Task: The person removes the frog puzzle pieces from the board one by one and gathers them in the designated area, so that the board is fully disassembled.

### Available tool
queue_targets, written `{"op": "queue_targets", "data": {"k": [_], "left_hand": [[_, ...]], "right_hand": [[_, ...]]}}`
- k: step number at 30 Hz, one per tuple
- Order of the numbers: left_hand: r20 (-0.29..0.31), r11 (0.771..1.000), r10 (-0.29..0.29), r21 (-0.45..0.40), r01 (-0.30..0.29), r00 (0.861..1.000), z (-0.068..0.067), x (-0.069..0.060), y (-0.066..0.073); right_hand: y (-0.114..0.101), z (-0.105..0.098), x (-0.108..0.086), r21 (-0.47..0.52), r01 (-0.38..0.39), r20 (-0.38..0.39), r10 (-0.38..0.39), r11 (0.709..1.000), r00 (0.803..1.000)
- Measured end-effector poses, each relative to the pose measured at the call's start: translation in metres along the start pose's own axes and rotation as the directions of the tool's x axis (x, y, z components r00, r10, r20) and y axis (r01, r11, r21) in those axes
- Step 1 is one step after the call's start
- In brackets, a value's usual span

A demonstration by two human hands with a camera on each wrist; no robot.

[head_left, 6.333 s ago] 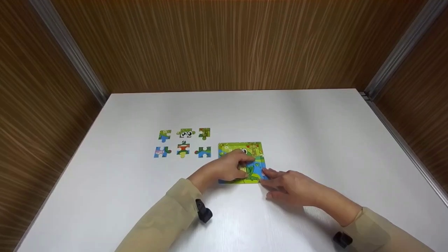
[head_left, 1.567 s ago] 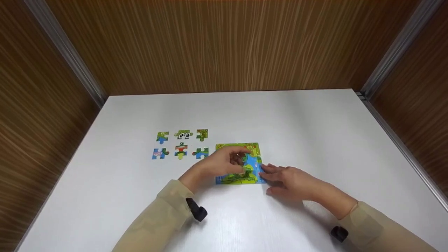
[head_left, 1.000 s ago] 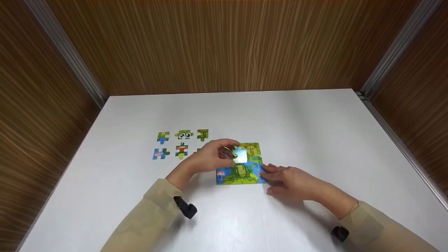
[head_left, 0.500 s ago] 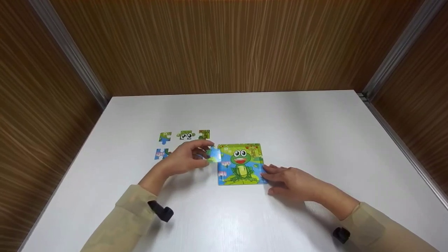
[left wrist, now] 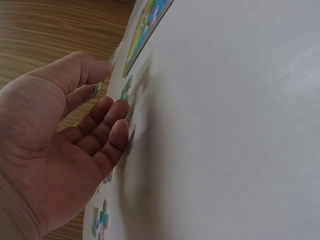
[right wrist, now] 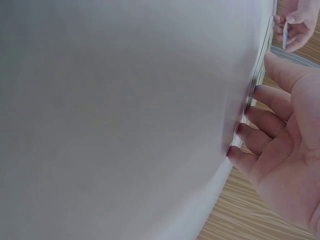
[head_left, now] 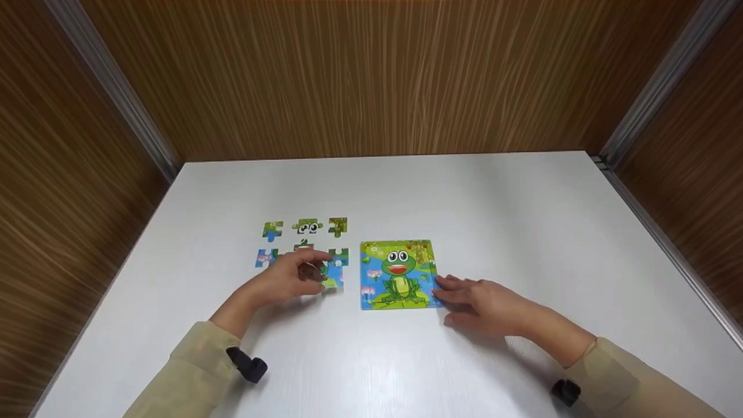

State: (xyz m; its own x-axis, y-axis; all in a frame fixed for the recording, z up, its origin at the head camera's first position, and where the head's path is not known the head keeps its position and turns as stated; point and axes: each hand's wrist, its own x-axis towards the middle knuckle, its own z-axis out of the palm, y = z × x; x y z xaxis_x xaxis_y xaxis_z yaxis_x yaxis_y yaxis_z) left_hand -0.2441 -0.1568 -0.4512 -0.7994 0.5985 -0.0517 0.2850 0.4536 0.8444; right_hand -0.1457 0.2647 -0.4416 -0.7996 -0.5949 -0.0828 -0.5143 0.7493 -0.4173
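Note:
My left hand [head_left: 283, 281] pinches a blue and green jigsaw piece [head_left: 334, 277] between thumb and fingers, just left of the frog puzzle. Its piece hangs low, close below a laid-out piece [head_left: 339, 256]; whether it touches the table I cannot tell. The square frog puzzle [head_left: 400, 284] in its tray lies flat, with the whole frog picture showing. Against its lower right edge rest the fingertips of my right hand [head_left: 487, 306], fingers extended. The right wrist view shows that right hand [right wrist: 287, 145] along the tray's edge. In the left wrist view the left hand [left wrist: 60, 135] hides most of the piece.
Left of the tray lie several loose pieces in two rows: a corner piece [head_left: 272, 230], one with eyes [head_left: 307, 227] and another corner [head_left: 338, 226] on top. Below are a lotus piece [head_left: 264, 257] and a mouth piece [head_left: 303, 247], partly covered by the left hand. Wood-grain panels [head_left: 371, 75] enclose the white table.
My left hand has lifted a piece off the frog puzzle and carried it left and slightly nearer, below the laid-out rows. The right hand stays at the tray's edge.

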Motion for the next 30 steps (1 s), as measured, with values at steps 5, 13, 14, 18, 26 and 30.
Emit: {"op": "queue_targets", "data": {"k": [5, 13, 14, 18, 26, 30], "left_hand": [[-0.002, 0.999, -0.002, 0.042, 0.002, 1.0, 0.005, 0.0005, -0.0041], [0.015, 0.996, 0.01, 0.092, -0.012, 1.0, 0.007, 0.0008, -0.0064], [0.018, 0.995, 0.006, 0.095, -0.008, 1.0, 0.0071, 0.0007, -0.0065], [0.028, 0.995, 0.0, 0.1, -0.003, 1.0, 0.0077, -0.0001, -0.0063], [0.033, 0.988, 0.016, 0.152, -0.021, 0.999, 0.0096, 0.0006, -0.007], [0.027, 0.987, -0.004, 0.162, 0.0, 1.0, 0.0108, 0.0, -0.0068]], "right_hand": [[0.001, 0.001, 0.0, 0.003, -0.003, 0.004, 0.003, 1.0, 1.0], [0.0019, 0.0012, 0.0, -0.001, 0.014, -0.004, -0.014, 1.0, 1.0], [0.002, 0.0011, -0.0003, -0.005, 0.019, -0.007, -0.019, 1.0, 1.0], [0.0015, 0.0003, -0.0013, -0.016, 0.024, -0.011, -0.024, 1.0, 1.0], [0.0001, -0.0008, -0.0005, -0.007, 0.002, 0.01, -0.002, 1.0, 1.0], [0.0008, 0.0001, 0.0, -0.011, 0.002, 0.012, -0.002, 1.0, 1.0]]}}
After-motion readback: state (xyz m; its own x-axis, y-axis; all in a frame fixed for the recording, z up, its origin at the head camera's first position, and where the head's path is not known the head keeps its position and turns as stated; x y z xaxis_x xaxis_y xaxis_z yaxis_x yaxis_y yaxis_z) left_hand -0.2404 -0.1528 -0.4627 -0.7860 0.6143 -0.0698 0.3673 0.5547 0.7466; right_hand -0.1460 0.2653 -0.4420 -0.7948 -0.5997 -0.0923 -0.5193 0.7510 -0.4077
